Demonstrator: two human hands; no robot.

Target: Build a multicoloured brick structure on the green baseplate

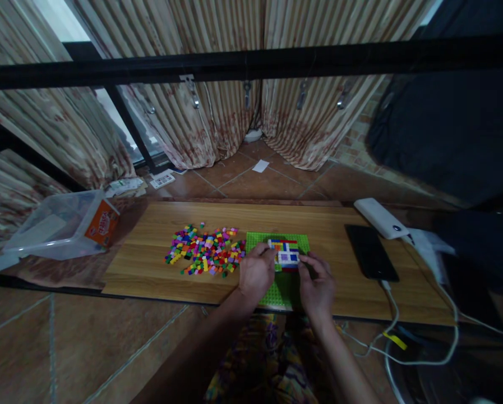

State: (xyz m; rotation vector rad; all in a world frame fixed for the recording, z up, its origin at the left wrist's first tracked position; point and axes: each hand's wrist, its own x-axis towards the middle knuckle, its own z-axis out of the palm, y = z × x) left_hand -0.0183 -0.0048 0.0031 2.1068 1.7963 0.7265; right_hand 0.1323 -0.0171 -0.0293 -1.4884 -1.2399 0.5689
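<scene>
A small build of coloured building bricks (287, 256), with white, blue, red, yellow and purple pieces, sits on a green studded baseplate (282, 294). My left hand (257, 273) is closed at the left side of the build, fingertips against it. On the opposite side my right hand (317, 285) has its thumb and forefinger pressed at the right edge. Whether a single loose brick is between the fingers is too small to make out. Just left of the baseplate lies a loose spread of many-coloured bricks (204, 249).
The wooden board (137, 275) carries everything. To its left stands a clear plastic box (61, 235) with an orange label. At right lie a black phone (371, 252), a white power bank (379, 217) and a looping white cable (455, 336). A dark rail (234, 66) crosses above.
</scene>
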